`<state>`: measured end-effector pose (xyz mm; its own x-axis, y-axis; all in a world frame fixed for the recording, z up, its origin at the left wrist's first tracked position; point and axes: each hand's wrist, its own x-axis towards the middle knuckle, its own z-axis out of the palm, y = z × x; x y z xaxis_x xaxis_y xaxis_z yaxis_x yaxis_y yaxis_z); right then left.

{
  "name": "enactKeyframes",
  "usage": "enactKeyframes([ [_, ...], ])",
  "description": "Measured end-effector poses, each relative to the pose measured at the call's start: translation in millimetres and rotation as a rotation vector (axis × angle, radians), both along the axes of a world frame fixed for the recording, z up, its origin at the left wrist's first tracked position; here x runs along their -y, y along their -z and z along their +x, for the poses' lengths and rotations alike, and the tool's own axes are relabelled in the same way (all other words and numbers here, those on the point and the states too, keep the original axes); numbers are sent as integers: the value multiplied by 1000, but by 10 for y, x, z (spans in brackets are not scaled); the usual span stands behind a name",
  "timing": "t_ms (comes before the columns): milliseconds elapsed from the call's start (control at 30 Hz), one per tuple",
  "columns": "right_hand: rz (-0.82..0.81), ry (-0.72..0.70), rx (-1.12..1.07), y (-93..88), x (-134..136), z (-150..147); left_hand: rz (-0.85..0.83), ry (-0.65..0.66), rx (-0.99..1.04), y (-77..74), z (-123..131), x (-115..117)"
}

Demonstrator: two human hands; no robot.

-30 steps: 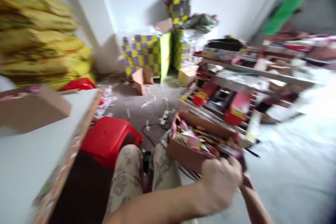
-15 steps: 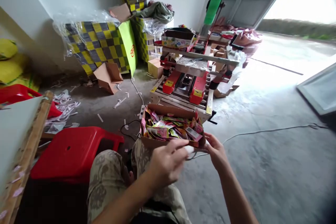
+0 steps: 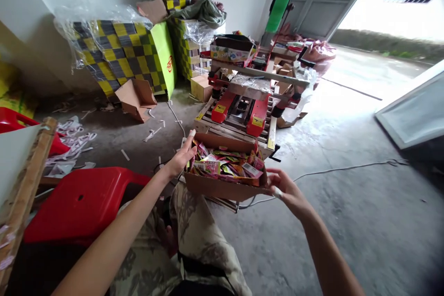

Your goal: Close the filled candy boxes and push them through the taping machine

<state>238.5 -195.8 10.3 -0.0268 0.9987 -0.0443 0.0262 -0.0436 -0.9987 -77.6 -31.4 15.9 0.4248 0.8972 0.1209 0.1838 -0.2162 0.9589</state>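
Note:
A brown cardboard box (image 3: 222, 187) filled with several bright snack packets (image 3: 225, 162) is held over my knees. My left hand (image 3: 180, 157) presses flat against the box's left side, fingers reaching up to its far corner. My right hand (image 3: 286, 189) grips the box's near right corner. The box top is unsealed and the packets show. My legs in patterned trousers (image 3: 194, 236) are below it.
A red and metal sealing machine (image 3: 243, 111) stands right behind the box. A red plastic stool (image 3: 83, 203) is at my left, a board edge (image 3: 21, 194) further left. Yellow-black checked cartons (image 3: 118, 55) line the wall. A cable (image 3: 347, 169) crosses the concrete floor.
The view swung right and steadied. My left hand went from the box's near edge to its left side; the box now sits slightly further from me.

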Motion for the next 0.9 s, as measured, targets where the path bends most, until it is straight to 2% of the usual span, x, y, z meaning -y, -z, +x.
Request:
enactKeyframes([
  [133,-13,50,85,89,238,-63,-14,36,68,11,-1,68],
  [233,62,91,219,5,248,-41,-119,10,133,13,15,132],
  [333,169,95,258,-293,193,64,-136,18,161,-3,32,207],
  [433,311,200,202,-690,125,88,-45,42,196,-12,35,269],
  [500,366,283,128,-896,52,-16,-14,50,232,-7,33,281],
  [567,340,322,72,-996,-45,-200,-22,27,287,2,28,249],
  [633,230,288,127,-991,-141,-394,-48,-53,316,1,17,165],
  [700,129,287,369,-922,-194,-514,-65,-179,257,-24,3,42],
  [800,100,430,790,-800,-160,-476,-33,-247,-4,-129,-14,-144],
  [900,58,544,894,-692,-87,-270,77,-277,-302,-279,-3,-234],
])
